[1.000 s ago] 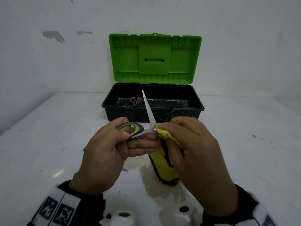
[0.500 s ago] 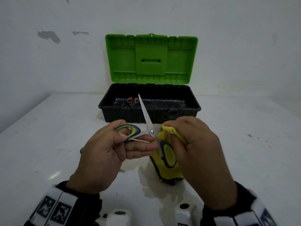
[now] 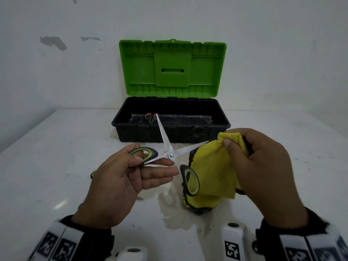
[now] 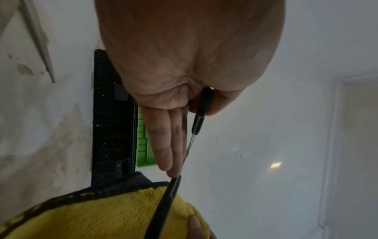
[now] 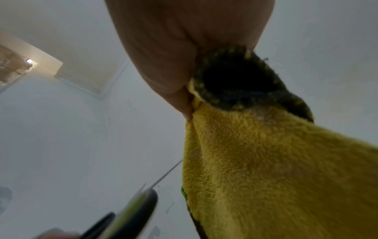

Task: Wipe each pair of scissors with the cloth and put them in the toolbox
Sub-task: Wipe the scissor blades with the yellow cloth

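Green-and-grey-handled scissors (image 3: 171,155) are held spread wide above the table. My left hand (image 3: 131,166) grips one handle loop with thumb and fingers; the other loop (image 3: 190,182) hangs free in front of the cloth. My right hand (image 3: 250,159) pinches a yellow cloth (image 3: 211,174) with a dark edge around the end of one blade, whose tip is hidden in the folds. The other blade points toward the toolbox (image 3: 131,132), black with an upright green lid (image 3: 172,68). Red-handled scissors (image 3: 150,116) lie inside it. In the left wrist view the cloth (image 4: 98,215) sits beneath my fingers (image 4: 163,145).
The toolbox stands at the back of a white table (image 3: 56,147), against a white wall. A damp stain (image 3: 178,213) marks the table under the cloth. A small dark object (image 3: 92,174) peeks out behind my left hand. White table surface lies on both sides.
The scissors have swung open wider. My right hand has slid with the cloth from the pivot out to the right along one blade, and the free handle loop now hangs uncovered.
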Demonstrator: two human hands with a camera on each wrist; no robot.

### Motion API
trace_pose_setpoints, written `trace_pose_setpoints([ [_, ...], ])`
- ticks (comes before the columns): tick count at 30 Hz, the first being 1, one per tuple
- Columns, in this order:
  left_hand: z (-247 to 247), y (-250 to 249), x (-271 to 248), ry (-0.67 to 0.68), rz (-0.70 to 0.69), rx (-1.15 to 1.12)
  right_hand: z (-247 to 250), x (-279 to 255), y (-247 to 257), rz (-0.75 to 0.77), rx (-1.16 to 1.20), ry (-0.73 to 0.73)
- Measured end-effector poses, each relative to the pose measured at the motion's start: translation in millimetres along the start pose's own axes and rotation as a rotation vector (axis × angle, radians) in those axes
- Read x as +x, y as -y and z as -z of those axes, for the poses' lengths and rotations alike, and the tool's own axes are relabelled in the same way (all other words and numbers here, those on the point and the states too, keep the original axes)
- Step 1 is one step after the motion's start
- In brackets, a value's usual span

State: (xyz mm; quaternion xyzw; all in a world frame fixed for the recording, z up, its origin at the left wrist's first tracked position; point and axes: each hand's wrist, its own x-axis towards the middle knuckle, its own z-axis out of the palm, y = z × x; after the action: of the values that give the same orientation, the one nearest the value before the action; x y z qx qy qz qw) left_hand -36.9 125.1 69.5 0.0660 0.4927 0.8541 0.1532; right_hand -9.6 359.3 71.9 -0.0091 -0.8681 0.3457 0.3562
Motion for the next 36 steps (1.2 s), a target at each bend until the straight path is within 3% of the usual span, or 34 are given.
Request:
trace_pose_setpoints([
  [2,0,0,0,-0.01,0.005,-0.022,8,1,4,-0.063,0.07,0.017],
  [5,0,0,1,-0.014,0.003,-0.039,17,3,13,-0.181,0.221,0.175],
  [8,0,1,2,-0.003,-0.003,-0.029,16,2,22,-0.147,0.289,0.296],
  [13,-3,1,0,0.037,-0.02,-0.016,-7,3,23,-0.044,0.157,0.059],
  [17,-4,0,-2,0.055,-0.058,-0.007,-15,4,22,0.208,-0.068,-0.083],
  [20,-2,1,-1,0.057,-0.081,0.002,-18,-1,22,0.291,-0.072,-0.079],
  [25,-1,1,-1,0.082,-0.115,0.022,-22,-13,26,0.363,-0.105,0.045],
  [36,-5,5,1,0.107,-0.118,0.064,-24,-13,13,0.388,-0.077,-0.04],
])
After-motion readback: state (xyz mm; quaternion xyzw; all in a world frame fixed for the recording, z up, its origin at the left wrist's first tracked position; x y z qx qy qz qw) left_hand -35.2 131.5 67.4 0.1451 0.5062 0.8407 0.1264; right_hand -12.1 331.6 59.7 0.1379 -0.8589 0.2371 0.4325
